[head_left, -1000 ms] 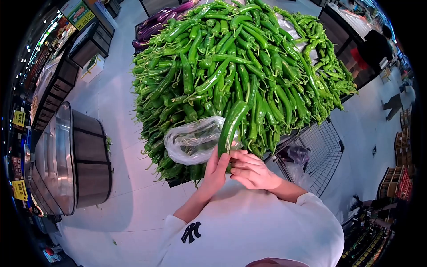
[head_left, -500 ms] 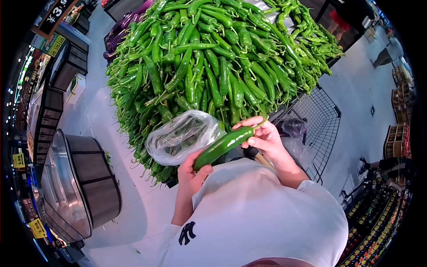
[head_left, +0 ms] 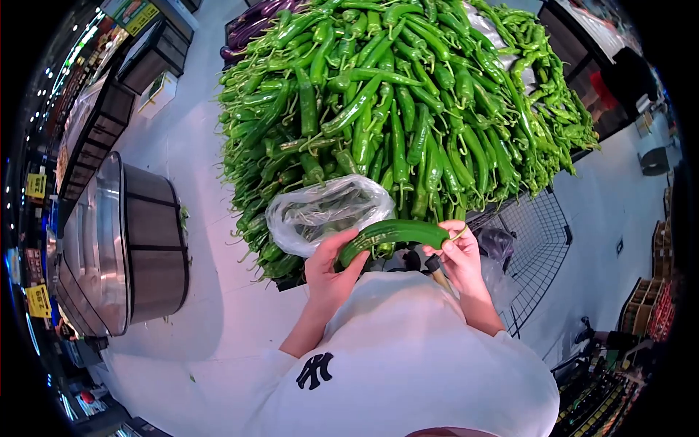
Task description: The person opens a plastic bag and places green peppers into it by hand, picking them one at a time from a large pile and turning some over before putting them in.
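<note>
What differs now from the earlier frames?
The held pepper has swung from pointing away from the body to lying crosswise. The hands have spread apart: left hand at one end, right hand at the stem. The plastic bag still sits open against the pepper pile.

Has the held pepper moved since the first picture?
Yes. The held pepper has swung down: earlier it pointed up across the pile; now it's nearly sideways at the pile's near edge.
</note>
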The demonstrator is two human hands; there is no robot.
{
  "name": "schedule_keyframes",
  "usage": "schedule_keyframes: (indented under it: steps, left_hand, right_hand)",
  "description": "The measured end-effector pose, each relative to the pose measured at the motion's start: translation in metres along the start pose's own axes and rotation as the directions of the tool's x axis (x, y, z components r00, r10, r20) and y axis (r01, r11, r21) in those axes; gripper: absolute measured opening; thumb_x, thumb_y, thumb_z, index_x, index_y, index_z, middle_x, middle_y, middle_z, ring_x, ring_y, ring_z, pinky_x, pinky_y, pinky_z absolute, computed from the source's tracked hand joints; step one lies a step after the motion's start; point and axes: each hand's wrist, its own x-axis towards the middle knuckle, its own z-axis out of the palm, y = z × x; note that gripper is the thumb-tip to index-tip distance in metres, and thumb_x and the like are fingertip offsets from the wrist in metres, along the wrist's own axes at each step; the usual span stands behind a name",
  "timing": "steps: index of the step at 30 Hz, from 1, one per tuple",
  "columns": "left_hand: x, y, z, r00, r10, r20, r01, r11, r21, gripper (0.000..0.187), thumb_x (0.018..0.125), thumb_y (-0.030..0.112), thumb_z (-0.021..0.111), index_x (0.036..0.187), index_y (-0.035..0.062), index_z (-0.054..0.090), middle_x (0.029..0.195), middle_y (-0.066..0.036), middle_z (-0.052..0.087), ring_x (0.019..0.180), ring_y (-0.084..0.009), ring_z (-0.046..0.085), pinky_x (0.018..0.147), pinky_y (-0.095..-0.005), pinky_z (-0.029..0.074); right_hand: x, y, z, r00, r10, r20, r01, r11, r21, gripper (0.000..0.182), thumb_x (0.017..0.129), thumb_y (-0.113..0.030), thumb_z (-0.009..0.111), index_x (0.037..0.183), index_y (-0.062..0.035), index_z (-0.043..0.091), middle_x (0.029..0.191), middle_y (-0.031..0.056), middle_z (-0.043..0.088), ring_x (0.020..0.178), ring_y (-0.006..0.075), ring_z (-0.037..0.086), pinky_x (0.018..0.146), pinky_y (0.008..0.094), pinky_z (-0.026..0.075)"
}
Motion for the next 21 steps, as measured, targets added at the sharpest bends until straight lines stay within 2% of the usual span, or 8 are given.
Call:
schedule_keyframes:
  steps: [1,5,8,11,14,18,19,21]
  left_hand:
    - [0.0,0.001,0.0,1.0,0.007,0.005,-0.007,1.0,0.015,0.045,0.085,-0.016,0.067,0.128,-0.0051,0.057,0.115,-0.013,0.068,0.104,-0.0142,0.065,0.09,-0.0249,0.051]
    - [-0.001,-0.014,-0.01,0.998,0.063,0.03,-0.068,0.969,0.238,0.043,0.088,-0.014,0.066,0.129,-0.0055,0.056,0.114,-0.015,0.069,0.104,-0.0171,0.067,0.091,-0.0268,0.052]
    - [0.002,-0.005,-0.006,0.998,0.027,0.056,-0.034,0.99,0.133,0.041,0.09,-0.011,0.065,0.13,-0.0057,0.055,0.112,-0.016,0.07,0.102,-0.0187,0.069,0.092,-0.0279,0.053]
    - [-0.001,-0.004,-0.006,0.997,-0.054,0.05,0.044,0.981,0.189,0.037,0.093,-0.008,0.064,0.129,-0.0057,0.055,0.108,-0.016,0.072,0.099,-0.0191,0.07,0.09,-0.0283,0.054]
    - [-0.002,-0.004,-0.004,1.0,0.014,0.018,-0.017,0.978,0.21,0.035,0.091,-0.002,0.069,0.125,-0.0027,0.061,0.096,-0.012,0.074,0.087,-0.0138,0.072,0.078,-0.0253,0.055]
    - [-0.011,0.003,-0.016,0.952,-0.267,0.149,0.254,0.962,0.101,0.025,0.098,0.009,0.064,0.12,-0.0029,0.063,0.088,-0.009,0.071,0.077,-0.0117,0.07,0.066,-0.0224,0.052]
    - [-0.013,0.0,-0.019,0.933,-0.296,0.205,0.282,0.955,0.096,0.025,0.103,0.019,0.058,0.113,-0.0044,0.059,0.081,-0.009,0.068,0.066,-0.0111,0.063,0.06,-0.0246,0.05]
    - [-0.014,-0.006,-0.018,0.935,-0.241,0.26,0.269,0.96,-0.081,0.023,0.103,0.019,0.057,0.107,-0.0036,0.059,0.078,-0.008,0.066,0.064,-0.0112,0.06,0.059,-0.0251,0.048]
  right_hand:
    - [-0.001,0.001,0.0,1.0,-0.006,-0.01,0.006,1.0,-0.005,0.035,0.094,-0.006,0.067,0.125,0.0009,0.054,0.102,0.0159,0.071,0.087,0.0259,0.072,0.079,0.0366,0.061]
    - [-0.003,-0.006,0.008,0.996,-0.063,0.055,0.066,0.997,-0.051,0.061,0.087,0.002,0.071,0.142,-0.0058,0.047,0.137,0.0181,0.056,0.097,0.0249,0.068,0.087,0.0365,0.057]
    - [0.001,-0.01,0.012,0.968,-0.188,0.167,0.208,0.972,-0.113,0.06,0.083,0.009,0.071,0.139,-0.0048,0.052,0.14,0.0238,0.052,0.099,0.0248,0.068,0.085,0.0348,0.058]
    - [0.002,-0.016,0.009,0.923,-0.233,0.306,0.298,0.936,-0.186,0.055,0.084,0.011,0.069,0.136,-0.0025,0.055,0.141,0.0271,0.05,0.101,0.0247,0.068,0.083,0.0343,0.059]
    - [0.003,-0.029,0.014,0.924,-0.167,0.343,0.232,0.96,-0.16,0.053,0.085,0.012,0.068,0.135,-0.0004,0.055,0.143,0.0287,0.049,0.103,0.0241,0.068,0.08,0.0336,0.061]
    - [0.008,-0.042,0.009,0.963,-0.112,0.247,0.176,0.951,-0.255,0.044,0.087,0.002,0.072,0.128,0.0048,0.057,0.111,0.0257,0.07,0.064,0.0148,0.068,0.057,0.024,0.057]
    - [0.012,-0.037,0.008,0.975,-0.109,0.195,0.154,0.96,-0.235,0.04,0.089,-0.009,0.074,0.122,0.0054,0.058,0.103,0.023,0.072,0.055,0.0113,0.063,0.049,0.0206,0.05]
    - [0.013,-0.03,0.011,0.99,-0.084,0.109,0.104,0.975,-0.195,0.043,0.091,-0.025,0.076,0.116,0.0051,0.058,0.089,0.0142,0.071,0.055,0.0108,0.063,0.048,0.0202,0.049]
